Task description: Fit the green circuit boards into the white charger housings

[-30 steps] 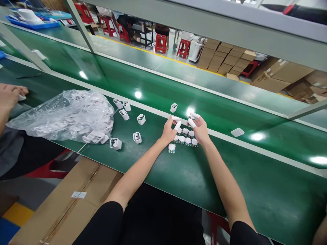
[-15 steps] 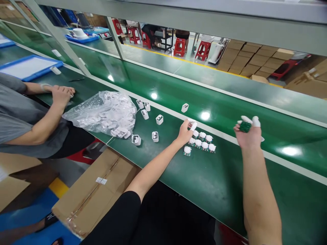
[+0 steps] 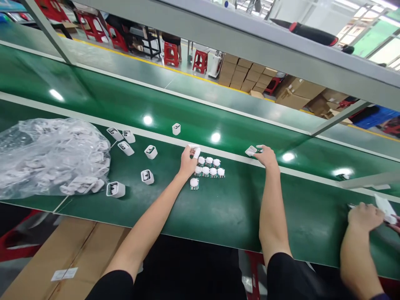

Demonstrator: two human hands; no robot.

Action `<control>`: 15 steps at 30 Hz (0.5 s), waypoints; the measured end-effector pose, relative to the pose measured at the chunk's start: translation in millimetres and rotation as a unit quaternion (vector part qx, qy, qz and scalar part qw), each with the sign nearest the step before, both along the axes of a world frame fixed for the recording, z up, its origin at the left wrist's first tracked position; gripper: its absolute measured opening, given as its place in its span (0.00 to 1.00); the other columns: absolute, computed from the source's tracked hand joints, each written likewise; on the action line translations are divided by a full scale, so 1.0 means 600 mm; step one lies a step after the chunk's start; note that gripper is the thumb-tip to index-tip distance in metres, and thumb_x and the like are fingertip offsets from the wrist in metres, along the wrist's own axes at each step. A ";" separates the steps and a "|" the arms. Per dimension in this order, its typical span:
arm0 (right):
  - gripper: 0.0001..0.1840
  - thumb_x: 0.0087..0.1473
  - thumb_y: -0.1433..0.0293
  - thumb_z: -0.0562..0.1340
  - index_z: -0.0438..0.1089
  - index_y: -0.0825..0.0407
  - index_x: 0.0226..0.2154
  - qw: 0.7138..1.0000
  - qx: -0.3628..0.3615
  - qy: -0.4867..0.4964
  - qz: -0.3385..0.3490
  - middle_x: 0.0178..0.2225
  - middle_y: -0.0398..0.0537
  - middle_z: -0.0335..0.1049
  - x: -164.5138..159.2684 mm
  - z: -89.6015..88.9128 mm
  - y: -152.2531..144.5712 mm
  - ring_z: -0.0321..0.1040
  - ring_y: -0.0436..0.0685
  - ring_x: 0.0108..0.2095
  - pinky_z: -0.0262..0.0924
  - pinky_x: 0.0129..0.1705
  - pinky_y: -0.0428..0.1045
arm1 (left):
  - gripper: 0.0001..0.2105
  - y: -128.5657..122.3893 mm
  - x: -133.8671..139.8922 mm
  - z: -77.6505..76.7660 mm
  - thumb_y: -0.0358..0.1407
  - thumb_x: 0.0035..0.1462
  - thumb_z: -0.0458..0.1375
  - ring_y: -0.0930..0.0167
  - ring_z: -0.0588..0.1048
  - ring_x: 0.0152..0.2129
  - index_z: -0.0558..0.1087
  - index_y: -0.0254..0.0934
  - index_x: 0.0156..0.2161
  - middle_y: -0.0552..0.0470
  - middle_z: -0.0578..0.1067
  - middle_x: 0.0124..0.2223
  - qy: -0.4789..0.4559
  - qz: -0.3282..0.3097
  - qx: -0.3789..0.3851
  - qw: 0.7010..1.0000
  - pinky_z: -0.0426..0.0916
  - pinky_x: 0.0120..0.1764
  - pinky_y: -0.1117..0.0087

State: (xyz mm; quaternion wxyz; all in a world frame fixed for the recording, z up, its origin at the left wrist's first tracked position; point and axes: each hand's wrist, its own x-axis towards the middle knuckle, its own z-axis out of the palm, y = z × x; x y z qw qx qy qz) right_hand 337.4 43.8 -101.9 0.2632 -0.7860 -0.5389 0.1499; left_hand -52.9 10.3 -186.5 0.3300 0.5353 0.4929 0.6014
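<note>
My left hand (image 3: 188, 161), with white finger cots on thumb and index finger, curls at the left edge of a group of small green circuit boards (image 3: 213, 172) topped with round white pieces. Its thumb and index finger come close together; whatever lies between them is hidden. My right hand (image 3: 266, 156) is closed on a green circuit board (image 3: 260, 151), which its fingers mostly cover. Just left of those fingertips, a white housing (image 3: 250, 151) lies tilted by the pale strip. One board (image 3: 194, 183) sits apart, below the group.
Several white housings (image 3: 151, 152) with dark insides stand left of my left hand. One housing (image 3: 176, 129) is beyond the pale strip. A clear bag (image 3: 62, 156) of white parts lies at far left. Another person's hand (image 3: 365, 216) works at right. A metal rail (image 3: 193, 31) crosses above.
The view has swung right, so the person at left is out of sight and another's hands appear at right. My right hand has lowered with the circuit board to beside the white housing.
</note>
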 end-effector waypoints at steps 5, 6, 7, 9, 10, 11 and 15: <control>0.16 0.46 0.62 0.76 0.81 0.50 0.37 0.997 0.026 -0.001 0.072 0.33 0.50 0.78 -0.058 0.023 -0.003 0.68 0.60 0.35 0.64 0.43 0.56 | 0.13 -0.015 -0.004 0.018 0.48 0.69 0.64 0.62 0.79 0.42 0.77 0.40 0.47 0.45 0.80 0.44 0.047 0.029 0.032 0.998 0.76 0.49 0.58; 0.17 0.47 0.62 0.76 0.82 0.50 0.40 0.994 0.045 0.006 0.095 0.34 0.49 0.78 -0.073 0.038 -0.010 0.68 0.59 0.35 0.64 0.43 0.56 | 0.13 -0.021 0.000 0.027 0.47 0.66 0.66 0.61 0.79 0.44 0.77 0.41 0.47 0.45 0.80 0.45 0.061 0.031 0.044 0.997 0.76 0.52 0.56; 0.18 0.48 0.61 0.76 0.83 0.48 0.43 0.991 0.065 0.013 0.119 0.36 0.48 0.79 -0.090 0.057 -0.020 0.68 0.59 0.35 0.64 0.43 0.55 | 0.14 -0.028 0.007 0.039 0.46 0.65 0.68 0.59 0.79 0.47 0.77 0.41 0.49 0.45 0.80 0.46 0.081 0.027 0.062 0.994 0.75 0.55 0.55; 0.20 0.52 0.59 0.75 0.83 0.44 0.48 0.978 0.114 0.030 0.171 0.41 0.47 0.79 -0.133 0.100 -0.052 0.69 0.59 0.38 0.65 0.43 0.55 | 0.18 -0.041 0.031 0.067 0.45 0.63 0.71 0.57 0.79 0.51 0.77 0.41 0.54 0.43 0.79 0.51 0.140 0.009 0.110 0.984 0.76 0.57 0.54; 0.20 0.54 0.58 0.75 0.83 0.42 0.49 0.968 0.146 0.038 0.201 0.43 0.46 0.79 -0.157 0.123 -0.072 0.70 0.59 0.40 0.66 0.44 0.55 | 0.22 -0.045 0.046 0.084 0.44 0.63 0.71 0.56 0.80 0.52 0.75 0.40 0.58 0.41 0.79 0.54 0.172 0.000 0.143 0.975 0.76 0.57 0.53; 0.18 0.56 0.59 0.75 0.84 0.42 0.49 0.948 0.203 0.048 0.241 0.43 0.47 0.79 -0.183 0.146 -0.095 0.71 0.60 0.40 0.66 0.44 0.55 | 0.27 -0.048 0.062 0.102 0.45 0.63 0.71 0.55 0.80 0.54 0.72 0.39 0.63 0.38 0.77 0.57 0.198 -0.003 0.177 0.964 0.77 0.56 0.53; 0.16 0.60 0.65 0.73 0.84 0.36 0.51 0.897 0.308 0.098 0.301 0.35 0.44 0.71 -0.276 0.215 -0.177 0.63 0.58 0.32 0.60 0.35 0.54 | 0.41 -0.043 0.109 0.171 0.49 0.63 0.72 0.49 0.78 0.59 0.61 0.37 0.72 0.32 0.74 0.62 0.181 0.012 0.321 0.930 0.78 0.57 0.51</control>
